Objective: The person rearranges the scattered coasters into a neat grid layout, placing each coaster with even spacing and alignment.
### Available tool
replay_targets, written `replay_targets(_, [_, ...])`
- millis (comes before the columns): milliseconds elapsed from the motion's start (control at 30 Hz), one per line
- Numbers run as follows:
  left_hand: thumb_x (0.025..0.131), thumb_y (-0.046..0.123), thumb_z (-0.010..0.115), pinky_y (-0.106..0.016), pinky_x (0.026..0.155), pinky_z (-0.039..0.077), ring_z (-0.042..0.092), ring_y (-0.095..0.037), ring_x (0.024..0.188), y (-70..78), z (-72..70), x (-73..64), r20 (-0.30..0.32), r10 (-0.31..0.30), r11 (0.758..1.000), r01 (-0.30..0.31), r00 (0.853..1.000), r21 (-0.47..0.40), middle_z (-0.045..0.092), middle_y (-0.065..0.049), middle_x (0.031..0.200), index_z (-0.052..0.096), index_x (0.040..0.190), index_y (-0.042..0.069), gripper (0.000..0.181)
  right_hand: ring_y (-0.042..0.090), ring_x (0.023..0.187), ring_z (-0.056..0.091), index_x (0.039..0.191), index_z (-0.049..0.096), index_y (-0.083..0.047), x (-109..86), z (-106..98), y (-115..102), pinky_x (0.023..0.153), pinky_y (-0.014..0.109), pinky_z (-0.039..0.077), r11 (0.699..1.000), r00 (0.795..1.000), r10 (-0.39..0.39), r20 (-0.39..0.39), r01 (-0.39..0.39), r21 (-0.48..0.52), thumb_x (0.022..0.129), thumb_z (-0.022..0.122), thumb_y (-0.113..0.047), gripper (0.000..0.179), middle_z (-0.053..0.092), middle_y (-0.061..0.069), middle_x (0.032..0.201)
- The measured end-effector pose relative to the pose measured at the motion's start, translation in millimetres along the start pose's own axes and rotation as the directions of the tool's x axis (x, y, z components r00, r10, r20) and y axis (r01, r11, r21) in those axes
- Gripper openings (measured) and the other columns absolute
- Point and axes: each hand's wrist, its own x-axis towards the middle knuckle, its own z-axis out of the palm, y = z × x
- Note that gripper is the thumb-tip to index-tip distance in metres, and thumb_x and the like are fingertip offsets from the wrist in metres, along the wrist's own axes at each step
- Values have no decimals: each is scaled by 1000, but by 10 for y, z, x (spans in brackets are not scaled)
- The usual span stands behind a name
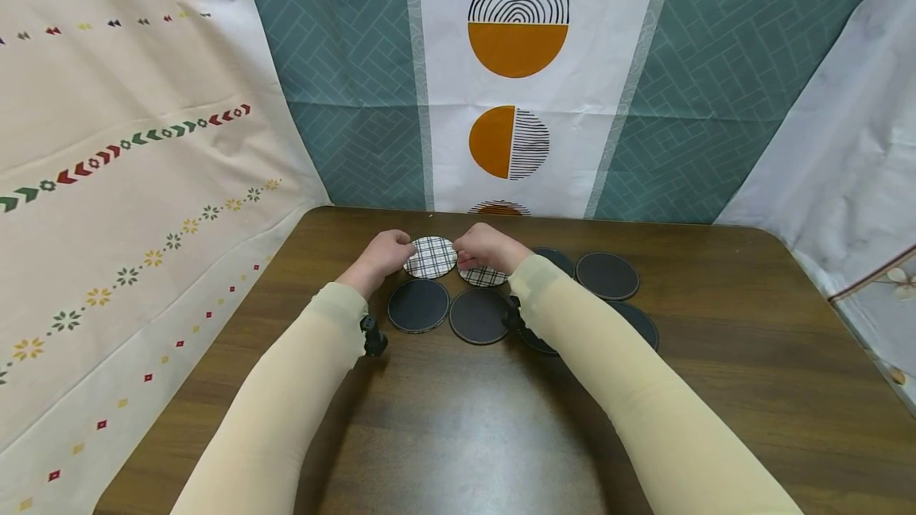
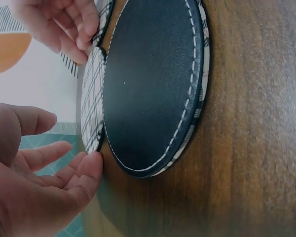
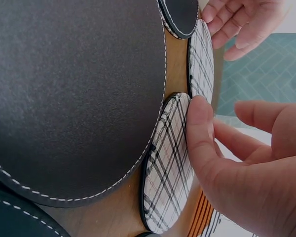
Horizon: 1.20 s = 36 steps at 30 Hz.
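Note:
Two round coasters lie plaid side up at the table's far side: a left plaid coaster (image 1: pixel 432 257) and a right plaid coaster (image 1: pixel 483 276). My left hand (image 1: pixel 390 253) is at the outer edge of the left one, fingertips at its rim and thumb apart, as the left wrist view shows. Over the back of the right one is my right hand (image 1: pixel 490 248), one fingertip against its plaid face (image 3: pixel 170 163), thumb spread away. Nearer to me lie a black coaster with white stitching (image 1: pixel 418 305) and another black coaster (image 1: pixel 479 315), in front of the plaid pair.
More black coasters lie to the right: one at the far right (image 1: pixel 607 276), one below it (image 1: pixel 637 323), and others partly behind my right forearm. The brown wooden table (image 1: pixel 458 420) ends at a patterned cloth backdrop (image 1: pixel 358 102). Fabric hangs along both sides.

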Motion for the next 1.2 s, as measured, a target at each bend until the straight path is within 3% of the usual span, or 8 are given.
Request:
replay_targets(233, [105, 21, 48, -51, 106, 41, 51, -34, 122, 14, 25, 29, 22, 7, 1000, -7, 1000, 2, 41, -21, 151, 40, 150, -4, 52, 38, 118, 55, 146, 37, 14, -13, -23, 21, 102, 46, 48, 1000, 999, 9, -43, -9, 8, 106, 49, -7, 47, 44, 27, 140])
replay_targets(533, [105, 23, 50, -52, 106, 41, 49, -35, 125, 60, 31, 56, 34, 25, 999, -27, 999, 38, 42, -21, 151, 41, 150, -3, 52, 43, 126, 52, 146, 40, 13, -85, -108, 7, 103, 47, 46, 1000, 999, 0, -53, 1, 31, 105, 50, -8, 47, 44, 32, 141])
replay_targets(633, [105, 24, 49, -52, 107, 40, 46, -37, 132, 81, 18, 47, 31, 44, 996, -46, 999, 79, 41, -21, 152, 41, 149, -3, 53, 39, 121, 55, 146, 44, 10, -141, -158, -2, 103, 47, 46, 1000, 998, -20, -62, 19, -21, 105, 52, -11, 47, 48, 29, 138])
replay_targets(767, [105, 26, 49, -53, 108, 40, 43, -38, 136, 109, 3, 32, 27, 83, 987, -87, 996, 138, 41, -22, 153, 41, 149, -4, 54, 32, 91, 55, 146, 47, 6, -277, -213, -20, 97, 49, 47, 981, 994, -89, -71, 76, -176, 106, 52, -18, 47, 56, 21, 111])
replay_targets(900, [106, 28, 48, -54, 109, 38, 42, -39, 138, 127, -3, 8, 32, 141, 961, -145, 989, 235, 43, -23, 151, 41, 149, -4, 55, 32, 88, 56, 146, 51, -1, -424, -272, -14, 95, 52, 46, 913, 979, -184, -87, 138, -384, 107, 51, -27, 47, 58, 19, 109])
replay_targets(1033, [106, 31, 47, -53, 111, 36, 42, -40, 138, 151, 18, -30, 43, 211, 910, -212, 977, 356, 45, -25, 149, 42, 148, -7, 56, 32, 121, 58, 147, 50, -4, -504, -378, 45, 103, 47, 45, 769, 955, -275, -108, 151, -621, 107, 50, -37, 52, 55, 14, 140])
replay_targets(1133, [106, 33, 47, -52, 112, 34, 41, -40, 139, 173, 58, -67, 46, 242, 884, -240, 969, 400, 45, -26, 149, 44, 146, -7, 58, 30, 130, 52, 151, 45, -4, -561, -446, 100, 106, 47, 42, 668, 942, -316, -115, 134, -732, 106, 49, -44, 60, 53, 14, 145])
replay_targets(1200, [106, 35, 48, -52, 114, 32, 40, -40, 140, 197, 84, -117, 51, 253, 873, -251, 966, 417, 45, -25, 150, 45, 146, -7, 58, 31, 134, 48, 152, 43, -5, -615, -470, 137, 108, 49, 40, 626, 937, -329, -120, 121, -770, 105, 48, -47, 63, 50, 15, 147])
